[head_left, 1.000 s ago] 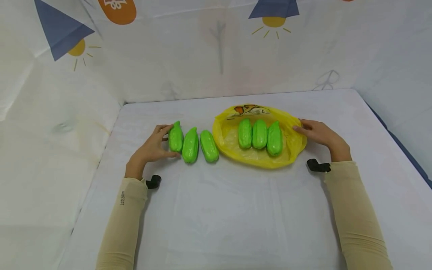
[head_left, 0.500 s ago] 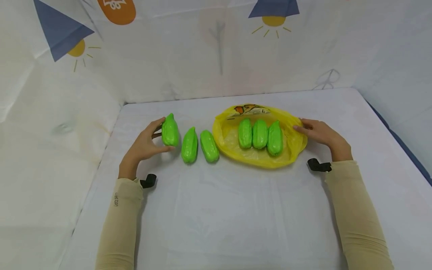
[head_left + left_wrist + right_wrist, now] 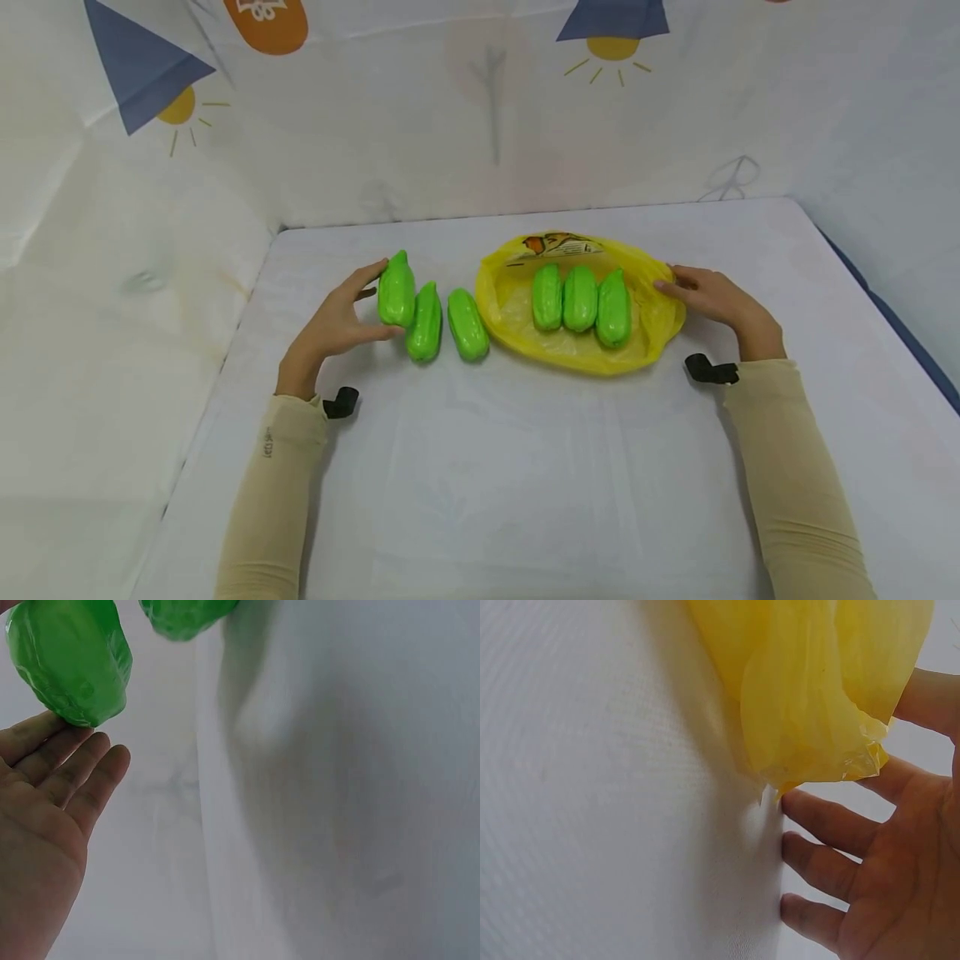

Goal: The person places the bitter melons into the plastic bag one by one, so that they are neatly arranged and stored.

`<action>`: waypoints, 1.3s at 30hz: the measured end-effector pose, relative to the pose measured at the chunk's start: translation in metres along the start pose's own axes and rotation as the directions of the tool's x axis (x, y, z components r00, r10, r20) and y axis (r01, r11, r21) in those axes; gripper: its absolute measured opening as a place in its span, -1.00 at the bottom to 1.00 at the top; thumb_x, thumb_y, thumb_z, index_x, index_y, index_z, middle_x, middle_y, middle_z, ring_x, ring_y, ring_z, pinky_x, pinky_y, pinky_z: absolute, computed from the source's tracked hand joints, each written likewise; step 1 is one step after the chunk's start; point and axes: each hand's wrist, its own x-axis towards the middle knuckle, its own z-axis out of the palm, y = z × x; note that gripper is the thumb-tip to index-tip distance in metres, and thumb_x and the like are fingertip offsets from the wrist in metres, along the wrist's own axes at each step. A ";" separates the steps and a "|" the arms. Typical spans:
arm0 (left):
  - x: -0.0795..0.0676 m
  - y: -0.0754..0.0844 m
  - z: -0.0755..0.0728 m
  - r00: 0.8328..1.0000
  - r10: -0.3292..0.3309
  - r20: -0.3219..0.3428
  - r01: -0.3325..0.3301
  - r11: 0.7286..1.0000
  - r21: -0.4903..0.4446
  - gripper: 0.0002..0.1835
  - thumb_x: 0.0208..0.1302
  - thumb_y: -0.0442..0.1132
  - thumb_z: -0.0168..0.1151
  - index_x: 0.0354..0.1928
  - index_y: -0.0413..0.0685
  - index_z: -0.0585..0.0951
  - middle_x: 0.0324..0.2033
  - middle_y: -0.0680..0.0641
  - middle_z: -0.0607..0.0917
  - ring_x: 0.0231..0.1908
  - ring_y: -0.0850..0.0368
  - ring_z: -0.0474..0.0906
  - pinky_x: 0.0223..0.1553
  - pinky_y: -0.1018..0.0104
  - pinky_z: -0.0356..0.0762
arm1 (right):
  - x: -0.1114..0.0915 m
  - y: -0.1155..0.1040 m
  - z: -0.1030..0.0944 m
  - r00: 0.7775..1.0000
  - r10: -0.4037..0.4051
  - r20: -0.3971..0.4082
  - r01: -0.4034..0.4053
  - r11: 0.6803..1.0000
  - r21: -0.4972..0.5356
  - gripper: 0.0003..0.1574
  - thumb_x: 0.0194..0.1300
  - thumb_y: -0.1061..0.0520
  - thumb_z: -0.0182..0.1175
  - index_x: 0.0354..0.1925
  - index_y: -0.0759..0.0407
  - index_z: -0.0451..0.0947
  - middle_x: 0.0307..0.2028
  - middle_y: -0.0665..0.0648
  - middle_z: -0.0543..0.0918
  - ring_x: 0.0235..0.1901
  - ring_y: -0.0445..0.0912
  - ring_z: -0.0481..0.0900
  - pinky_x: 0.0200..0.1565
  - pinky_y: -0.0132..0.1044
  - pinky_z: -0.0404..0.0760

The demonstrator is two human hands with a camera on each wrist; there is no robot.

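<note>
Above the white worktop (image 3: 525, 467), the left hand (image 3: 328, 327) grips 1 green vegetable (image 3: 397, 292), long axis roughly 12-to-6. The yellow bag (image 3: 558, 354) lies at its 3 o'clock; the right hand (image 3: 722, 302), nearer, pinches the bag's 3 o'clock rim.

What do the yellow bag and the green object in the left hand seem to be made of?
The yellow bag looks like thin, glossy plastic film: it is creased and seems translucent. The green object in the left hand has a glossy finish with bright highlights, perhaps plastic or a shiny coating.
</note>
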 end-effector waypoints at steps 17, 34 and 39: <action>0.010 0.027 0.028 0.995 0.036 0.094 -0.042 0.996 0.072 0.16 -0.04 0.07 0.56 0.55 0.11 0.07 0.51 0.01 0.14 0.51 -0.04 0.02 0.47 -0.16 0.03 | -0.001 -0.003 0.000 1.000 0.004 -0.001 -0.004 1.000 -0.008 0.12 0.40 -0.48 -0.21 0.51 0.33 -0.05 0.45 0.50 0.05 0.42 0.44 -0.06 0.36 0.42 -0.04; 0.011 0.037 0.045 0.988 0.088 0.129 -0.098 0.992 0.075 0.16 -0.03 0.11 0.54 0.55 0.03 0.07 0.51 -0.04 0.16 0.50 -0.06 0.04 0.45 -0.17 0.08 | 0.000 -0.003 0.002 1.000 0.019 -0.001 -0.019 1.000 0.009 0.16 0.38 -0.50 -0.20 0.51 0.33 -0.07 0.46 0.49 0.02 0.44 0.43 -0.09 0.37 0.39 -0.07; 0.012 0.037 0.044 0.989 0.091 0.120 -0.102 0.991 0.082 0.16 -0.03 0.11 0.54 0.55 0.04 0.07 0.50 -0.04 0.16 0.50 -0.07 0.05 0.45 -0.17 0.09 | -0.001 -0.002 0.002 1.000 0.014 -0.006 -0.014 1.000 0.004 0.15 0.39 -0.49 -0.20 0.51 0.34 -0.07 0.46 0.49 0.02 0.43 0.43 -0.08 0.37 0.40 -0.06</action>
